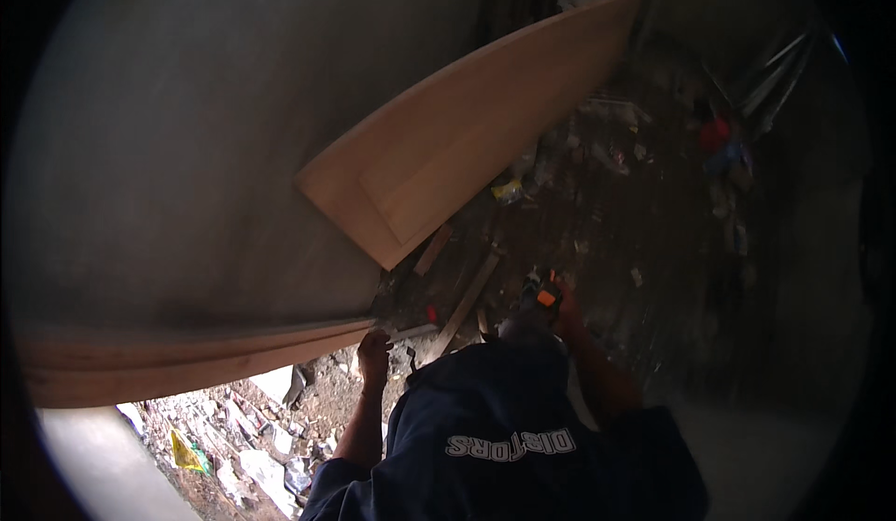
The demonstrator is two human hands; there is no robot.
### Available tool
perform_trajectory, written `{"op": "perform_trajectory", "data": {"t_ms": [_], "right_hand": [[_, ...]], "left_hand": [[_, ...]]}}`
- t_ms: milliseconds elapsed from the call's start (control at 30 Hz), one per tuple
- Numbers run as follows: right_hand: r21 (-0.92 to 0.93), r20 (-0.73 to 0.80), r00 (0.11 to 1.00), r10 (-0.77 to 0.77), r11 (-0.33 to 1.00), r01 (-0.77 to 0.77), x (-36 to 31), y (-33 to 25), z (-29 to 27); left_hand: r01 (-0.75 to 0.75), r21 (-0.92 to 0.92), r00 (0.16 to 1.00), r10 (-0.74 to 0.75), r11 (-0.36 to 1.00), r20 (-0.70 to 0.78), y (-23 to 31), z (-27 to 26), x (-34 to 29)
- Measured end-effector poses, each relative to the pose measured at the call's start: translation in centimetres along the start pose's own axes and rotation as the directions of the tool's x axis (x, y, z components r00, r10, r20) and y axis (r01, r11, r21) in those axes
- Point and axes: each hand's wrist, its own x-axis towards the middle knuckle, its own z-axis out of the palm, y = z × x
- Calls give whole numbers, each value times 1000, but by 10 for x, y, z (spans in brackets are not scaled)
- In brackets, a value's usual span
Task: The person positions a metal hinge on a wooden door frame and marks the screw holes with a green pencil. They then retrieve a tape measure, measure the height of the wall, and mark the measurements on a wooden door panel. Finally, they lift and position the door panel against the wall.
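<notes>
My left hand (374, 351) is up at the near end of a long wooden door frame (215, 358) set along the wall opening. Its fingers look curled, and what is in them, if anything, is too dark and small to make out. In front of my body, my right hand (567, 308) is closed around a dark power drill with orange parts (544, 292). The drill's front end is hard to see in the shadow. Ahead stands a tilted light-brown wooden door panel (467, 138) with a recessed rectangle on its face.
Wood strips (467, 302) lie on the dark, littered floor, along with a yellow wrapper (507, 191). Red and blue items (723, 143) sit at the far right. A grey wall (187, 166) rises at left. Bright rubble and scraps (252, 437) lie beyond the frame.
</notes>
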Motion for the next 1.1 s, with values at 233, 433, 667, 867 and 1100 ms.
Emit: {"op": "perform_trajectory", "data": {"t_ms": [233, 433, 667, 867, 1100], "right_hand": [[-149, -11, 998, 68, 986, -69, -2, -101, 11], [-438, -41, 996, 78, 895, -88, 21, -167, 19], [-613, 203, 978, 45, 785, 91, 41, -231, 82], [-773, 437, 898, 49, 531, 347, 68, -246, 127], [-737, 660, 731, 175, 338, 585, 102, -250, 194]], "left_hand": [[-159, 596, 941, -61, 787, 333, 74, 190, 36], [-201, 571, 841, -159, 796, 517, 187, 356, 29], [126, 278, 684, -287, 952, 671, 209, 449, 23], [416, -182, 743, -218, 891, 633, 222, 448, 31], [292, -563, 935, -107, 773, 338, 225, 438, 68]]}}
